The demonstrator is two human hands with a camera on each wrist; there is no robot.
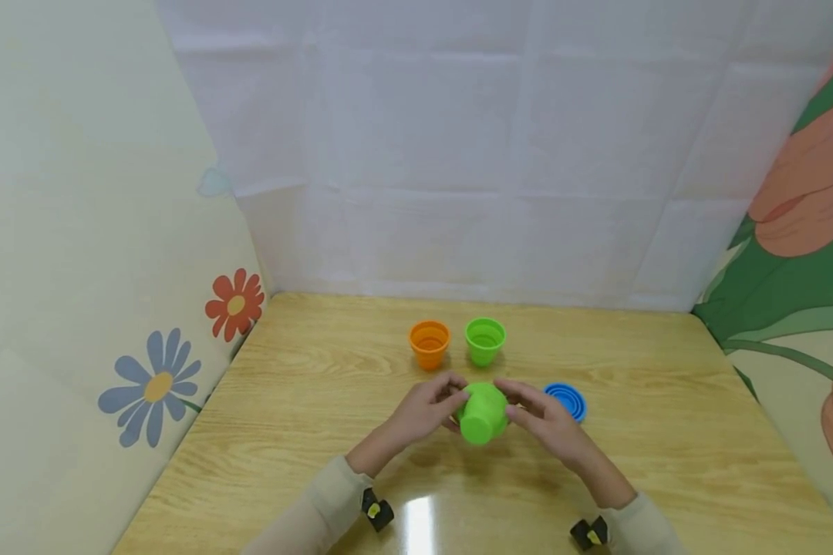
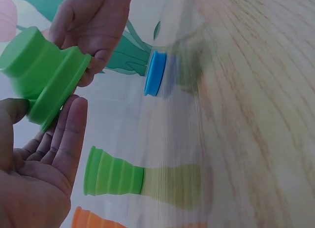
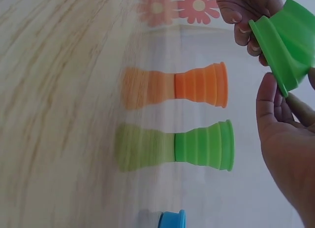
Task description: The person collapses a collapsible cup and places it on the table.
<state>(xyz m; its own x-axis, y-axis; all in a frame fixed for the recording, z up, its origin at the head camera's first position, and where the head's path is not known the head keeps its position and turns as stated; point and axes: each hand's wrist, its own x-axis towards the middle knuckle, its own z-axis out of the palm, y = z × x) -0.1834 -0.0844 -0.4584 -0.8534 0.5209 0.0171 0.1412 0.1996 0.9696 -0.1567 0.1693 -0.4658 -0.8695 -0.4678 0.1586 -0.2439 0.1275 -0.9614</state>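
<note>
From my end of the feed, I have the held green cup (image 1: 483,414) low in the head view and a little right of centre, raised off the table (image 1: 305,462) between the left hand (image 1: 426,408) and the right hand (image 1: 550,425). Neither hand is the nearer one: both touch the cup, from opposite sides. I see the left thumb on the near face with fingers reaching round behind, so I read a pinch at the rim; the right thumb and forefinger seem to pinch the opposite edge likewise.

What matters most to me is the axis. It runs across the line between the two grips, base toward the bottom of the head frame, rim toward the top. In the left wrist view the base points to the upper left; in the right wrist view it runs toward the right edge. The wall steps in sharply behind the rim, so I judge the cup partly folded, and pressure from either thumb would bear roughly along that axis.

Above it in the head frame, the orange cup (image 1: 429,347) and the standing green cup (image 1: 485,343) are upright, apart from the fingers; the low blue cup (image 1: 567,401) lies just beside the right hand
</note>
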